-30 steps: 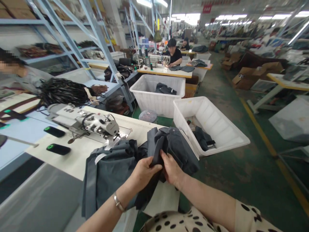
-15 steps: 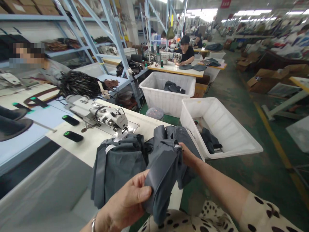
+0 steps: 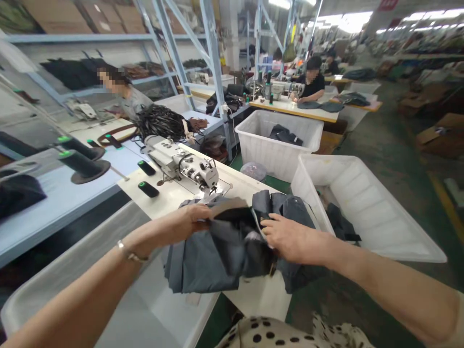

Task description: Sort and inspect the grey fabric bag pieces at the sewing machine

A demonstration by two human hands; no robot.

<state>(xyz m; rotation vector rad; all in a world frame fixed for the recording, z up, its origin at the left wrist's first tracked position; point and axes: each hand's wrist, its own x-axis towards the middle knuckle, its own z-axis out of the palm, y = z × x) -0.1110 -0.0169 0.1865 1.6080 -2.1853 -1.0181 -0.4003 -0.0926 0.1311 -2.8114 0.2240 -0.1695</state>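
A dark grey fabric piece (image 3: 232, 241), blurred by motion, stretches between my two hands, its upper edge spread apart to show a dark inside. My left hand (image 3: 194, 220) pinches that edge on the left. On the right, my right hand (image 3: 284, 237) grips the opposite edge, its fingers partly curled over the cloth. Beneath lies a stack of grey fabric pieces (image 3: 195, 268), hanging over the front of the sewing table (image 3: 268, 295). More folded grey fabric (image 3: 295, 210) rests just beyond my right hand. Behind the stack stands a white sewing machine (image 3: 184, 162).
Two white bins, a near one (image 3: 377, 203) and a farther one (image 3: 275, 140), hold some dark cloth. Another bin (image 3: 145, 309) is at front left. Thread cones (image 3: 81, 164) stand left, below a blue shelf frame (image 3: 213, 58). Co-workers sit at machines, one left (image 3: 136, 99), one farther back (image 3: 315, 87).
My left hand has moved up from the lower end of the fabric piece to its upper edge. The piece is now spread open between both hands. The view has turned left.
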